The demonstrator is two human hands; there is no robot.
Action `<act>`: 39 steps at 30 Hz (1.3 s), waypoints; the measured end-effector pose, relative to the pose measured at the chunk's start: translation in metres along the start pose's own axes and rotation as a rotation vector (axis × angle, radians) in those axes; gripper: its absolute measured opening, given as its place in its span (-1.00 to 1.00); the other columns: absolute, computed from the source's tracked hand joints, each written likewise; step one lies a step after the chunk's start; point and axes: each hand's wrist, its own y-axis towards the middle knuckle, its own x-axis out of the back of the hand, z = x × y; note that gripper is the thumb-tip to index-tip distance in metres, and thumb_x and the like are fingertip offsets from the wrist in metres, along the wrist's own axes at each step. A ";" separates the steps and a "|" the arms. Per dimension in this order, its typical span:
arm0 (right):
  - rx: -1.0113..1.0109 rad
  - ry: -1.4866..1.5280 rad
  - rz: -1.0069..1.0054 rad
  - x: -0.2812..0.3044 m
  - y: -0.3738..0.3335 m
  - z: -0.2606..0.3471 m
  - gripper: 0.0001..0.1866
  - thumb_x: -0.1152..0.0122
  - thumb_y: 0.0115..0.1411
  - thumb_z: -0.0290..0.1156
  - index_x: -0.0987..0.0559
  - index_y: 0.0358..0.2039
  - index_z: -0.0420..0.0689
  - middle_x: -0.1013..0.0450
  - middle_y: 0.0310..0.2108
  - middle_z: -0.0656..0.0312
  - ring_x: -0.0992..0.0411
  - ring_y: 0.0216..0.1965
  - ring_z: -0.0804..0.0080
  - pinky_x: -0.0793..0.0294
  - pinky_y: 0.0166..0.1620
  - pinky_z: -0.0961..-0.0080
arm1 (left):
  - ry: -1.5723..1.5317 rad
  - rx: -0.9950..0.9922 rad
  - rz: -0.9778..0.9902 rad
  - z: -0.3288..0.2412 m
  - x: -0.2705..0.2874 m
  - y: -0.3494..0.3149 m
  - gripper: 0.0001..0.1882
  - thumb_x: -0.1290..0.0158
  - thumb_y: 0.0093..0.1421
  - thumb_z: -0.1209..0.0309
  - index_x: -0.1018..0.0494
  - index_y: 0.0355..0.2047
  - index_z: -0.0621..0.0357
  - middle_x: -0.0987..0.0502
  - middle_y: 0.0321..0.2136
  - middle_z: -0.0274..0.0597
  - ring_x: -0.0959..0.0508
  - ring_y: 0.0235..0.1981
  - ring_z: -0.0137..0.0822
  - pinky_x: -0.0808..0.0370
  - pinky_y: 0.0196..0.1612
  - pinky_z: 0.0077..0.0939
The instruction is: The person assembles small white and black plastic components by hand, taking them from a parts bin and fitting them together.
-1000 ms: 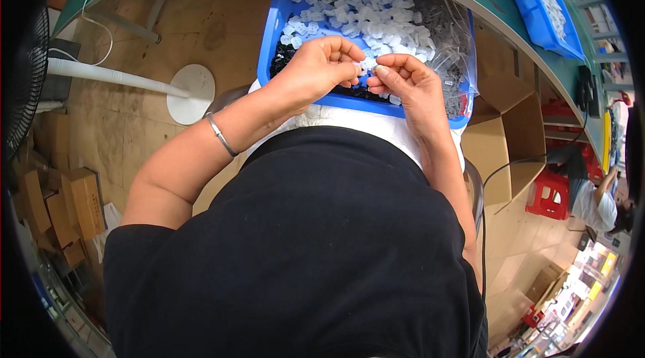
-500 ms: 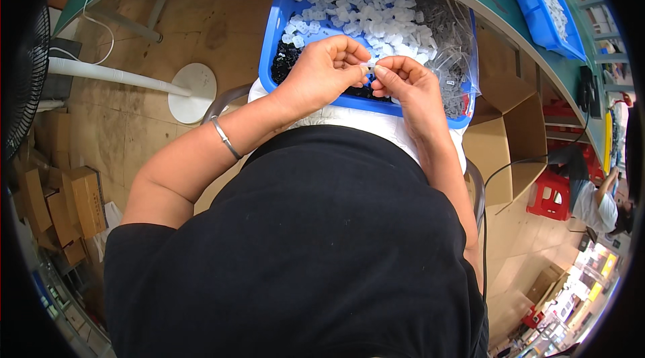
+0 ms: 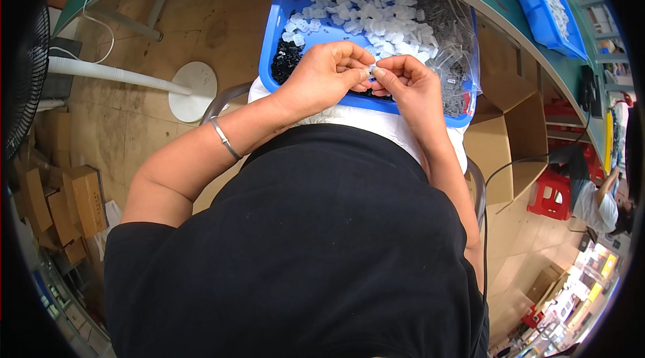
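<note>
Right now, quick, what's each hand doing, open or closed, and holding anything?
Left hand: closed, fingertips pinching a small white part over the blue tray.
Right hand: closed, fingertips meeting the left's on the same small white part.

Left hand (image 3: 327, 75) and right hand (image 3: 411, 86) met fingertip to fingertip over the blue tray (image 3: 279, 28), pinching a small white part (image 3: 370, 70) between them. Tray held loose white pieces (image 3: 363, 12), some black pieces (image 3: 287, 62), and a clear bag (image 3: 451, 42).
</note>
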 end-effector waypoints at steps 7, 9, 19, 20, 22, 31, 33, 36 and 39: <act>0.154 -0.215 -0.079 -0.011 -0.005 -0.006 -0.95 -0.21 0.15 -0.60 -0.56 -0.34 -0.27 -0.53 -0.47 0.19 -0.51 -0.44 0.57 -0.54 -0.34 0.62 | 0.033 0.010 -0.041 0.003 0.000 0.002 -0.72 -0.06 0.24 0.54 -0.42 -0.08 0.45 -0.58 -0.27 -0.08 -0.60 -0.26 -0.41 -0.56 -0.15 -0.60; 0.198 -0.270 -0.096 -0.012 -0.006 -0.008 -0.95 -0.21 0.15 -0.60 -0.56 -0.34 -0.26 -0.53 -0.46 0.20 -0.52 -0.44 0.56 -0.54 -0.33 0.61 | 0.027 0.016 -0.046 0.003 0.000 0.002 -0.72 -0.06 0.24 0.53 -0.42 -0.07 0.44 -0.58 -0.27 -0.09 -0.60 -0.27 -0.41 -0.56 -0.15 -0.60; 0.003 0.043 -0.009 -0.003 0.001 -0.006 -0.87 -0.13 0.21 -0.58 -0.54 -0.25 -0.37 -0.53 -0.42 0.14 -0.53 -0.41 0.51 -0.59 -0.30 0.62 | 0.050 0.041 -0.046 0.003 0.005 0.006 -0.71 -0.03 0.25 0.52 -0.42 -0.04 0.41 -0.58 -0.30 -0.13 -0.57 -0.29 -0.47 -0.53 -0.14 -0.62; -0.022 0.071 0.003 -0.003 0.001 -0.005 -0.87 -0.13 0.21 -0.58 -0.53 -0.25 -0.38 -0.52 -0.42 0.14 -0.53 -0.41 0.51 -0.59 -0.31 0.62 | 0.049 0.042 -0.048 0.003 0.006 0.006 -0.71 -0.03 0.25 0.52 -0.42 -0.04 0.41 -0.58 -0.30 -0.13 -0.57 -0.29 -0.47 -0.53 -0.14 -0.62; -0.045 0.078 0.008 -0.002 0.001 -0.003 -0.86 -0.13 0.20 -0.58 -0.53 -0.25 -0.38 -0.52 -0.43 0.13 -0.53 -0.42 0.51 -0.59 -0.31 0.62 | 0.054 0.052 -0.050 0.003 0.005 0.007 -0.71 -0.02 0.24 0.52 -0.42 -0.04 0.42 -0.58 -0.30 -0.13 -0.56 -0.29 -0.47 -0.53 -0.15 -0.62; -0.053 0.095 0.002 0.005 0.000 0.001 -0.86 -0.17 0.18 -0.58 -0.54 -0.26 -0.36 -0.52 -0.45 0.16 -0.53 -0.43 0.52 -0.58 -0.32 0.61 | 0.022 0.088 -0.030 -0.008 0.001 0.007 -0.68 -0.02 0.25 0.52 -0.40 -0.02 0.43 -0.58 -0.31 -0.12 -0.56 -0.31 -0.47 -0.52 -0.16 -0.62; 0.019 0.123 -0.015 0.008 -0.003 0.009 -0.89 -0.18 0.18 -0.57 -0.55 -0.28 -0.31 -0.52 -0.45 0.21 -0.52 -0.43 0.55 -0.56 -0.31 0.62 | -0.056 0.051 -0.023 -0.011 0.002 0.008 -0.64 -0.04 0.25 0.50 -0.36 0.05 0.37 -0.55 -0.19 -0.05 -0.57 -0.21 -0.39 -0.52 -0.12 -0.54; 0.483 -0.170 -0.262 0.035 -0.002 0.056 -0.93 -0.21 0.17 -0.57 -0.58 -0.32 -0.25 -0.53 -0.46 0.24 -0.51 -0.43 0.58 -0.49 -0.34 0.69 | 0.031 -0.061 -0.086 -0.013 0.017 0.009 -0.63 -0.05 0.25 0.48 -0.37 0.06 0.30 -0.53 -0.09 -0.07 -0.55 -0.12 -0.34 -0.50 -0.08 -0.48; 0.792 -0.246 -0.690 0.081 0.011 0.116 -0.90 -0.23 0.16 -0.54 -0.60 -0.30 -0.26 -0.55 -0.45 0.21 -0.52 -0.42 0.55 -0.50 -0.27 0.66 | 0.203 -0.105 -0.148 -0.009 0.039 0.015 -0.69 -0.05 0.25 0.45 -0.42 -0.01 0.30 -0.56 -0.18 -0.15 -0.54 -0.17 -0.43 -0.47 -0.12 -0.55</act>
